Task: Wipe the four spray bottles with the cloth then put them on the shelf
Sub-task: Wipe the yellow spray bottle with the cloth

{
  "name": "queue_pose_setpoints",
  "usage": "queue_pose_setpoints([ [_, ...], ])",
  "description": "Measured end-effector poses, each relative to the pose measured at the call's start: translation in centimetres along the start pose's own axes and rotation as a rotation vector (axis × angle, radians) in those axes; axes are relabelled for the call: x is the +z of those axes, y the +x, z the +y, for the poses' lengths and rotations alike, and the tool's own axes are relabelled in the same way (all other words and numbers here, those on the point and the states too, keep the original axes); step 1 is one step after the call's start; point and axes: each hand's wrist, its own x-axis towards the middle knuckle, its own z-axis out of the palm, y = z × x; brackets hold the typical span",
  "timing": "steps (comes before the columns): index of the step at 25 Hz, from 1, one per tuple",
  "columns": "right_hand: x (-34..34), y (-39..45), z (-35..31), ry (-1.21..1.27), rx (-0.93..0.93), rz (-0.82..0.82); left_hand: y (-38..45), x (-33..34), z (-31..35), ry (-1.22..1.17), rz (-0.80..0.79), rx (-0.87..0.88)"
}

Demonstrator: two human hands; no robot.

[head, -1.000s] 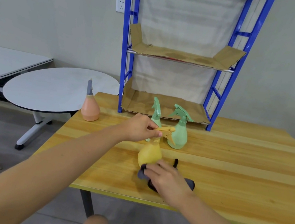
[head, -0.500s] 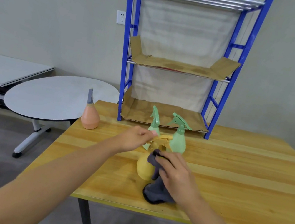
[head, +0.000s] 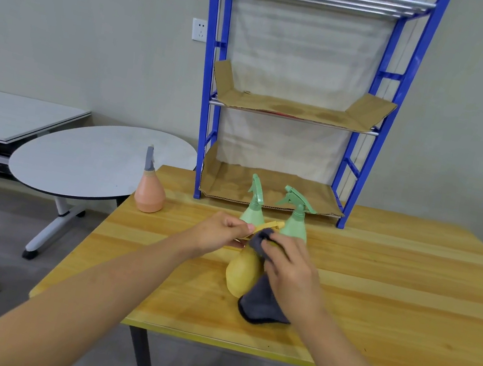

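Left hand (head: 219, 231): fingers are being curled round the trigger head of the yellow spray bottle (head: 242, 274), which is being steadied upright on the table (head: 390, 297).
Right hand (head: 289, 274): the dark grey cloth (head: 261, 304) is being gripped and pressed against the bottle's neck and right side — its lower end is trailing onto the table.
Green spray bottles (head: 253, 208) (head: 296, 220): both are being kept upright just behind the hands, before the blue shelf (head: 273, 194).
Orange spray bottle (head: 149, 191): standing apart at the table's left rear — untouched.
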Motion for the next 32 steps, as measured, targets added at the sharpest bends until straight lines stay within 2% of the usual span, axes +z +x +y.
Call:
queue_pose_setpoints([
  [2, -0.1, 0.7, 0.4, 0.003, 0.125, 0.058, 0.1, 0.3, -0.2, -0.026, 0.002, 0.010],
  [3, 0.4, 0.6, -0.1, -0.014, 0.090, 0.034, 0.0, 0.4, -0.1, -0.031, 0.004, 0.013],
  [6, 1.1, -0.9, -1.6, -0.049, -0.191, -0.124, 0.2, 0.0, -0.3, 0.002, -0.006, 0.017],
  [7, 0.7, -0.6, -1.2, -0.050, -0.191, -0.124, 0.2, 0.0, -0.3, 0.005, -0.008, 0.013],
  [10, -0.4, 1.1, 0.1, -0.038, 0.066, 0.028, 0.2, 0.2, -0.5, -0.009, 0.023, 0.012],
  [11, -0.2, 1.2, -0.1, -0.042, 0.088, 0.043, 0.2, 0.3, -0.4, -0.004, 0.025, 0.014],
  [15, 1.0, -0.4, -2.0, -0.047, -0.211, -0.141, 0.2, -0.2, -0.8, 0.118, 0.021, 0.063],
  [16, 0.7, -0.2, -1.6, -0.038, -0.191, -0.148, 0.2, -0.2, -0.8, 0.106, 0.020, 0.054],
  [20, -0.6, 0.9, 1.3, -0.023, 0.198, -0.031, 0.1, 0.4, -0.4, 0.013, 0.030, -0.001],
  [22, -0.5, 0.7, 1.2, -0.037, 0.192, -0.025, 0.3, 0.6, -0.4, 0.019, 0.035, 0.017],
  [25, -0.3, 0.4, 0.0, -0.016, 0.024, -0.084, 0.5, 0.4, -0.8, 0.030, 0.038, 0.040],
  [26, -0.2, 0.4, 0.3, -0.001, 0.041, -0.096, 0.5, 0.3, -0.9, 0.028, 0.033, 0.037],
  [30, 0.0, -0.6, 3.4, 0.030, 0.309, -0.110, 0.4, 0.4, -0.6, 0.085, 0.036, 0.021],
  [32, -0.7, -0.7, 4.0, 0.004, 0.326, -0.131, 0.2, 0.8, -0.6, 0.126, 0.054, 0.019],
])
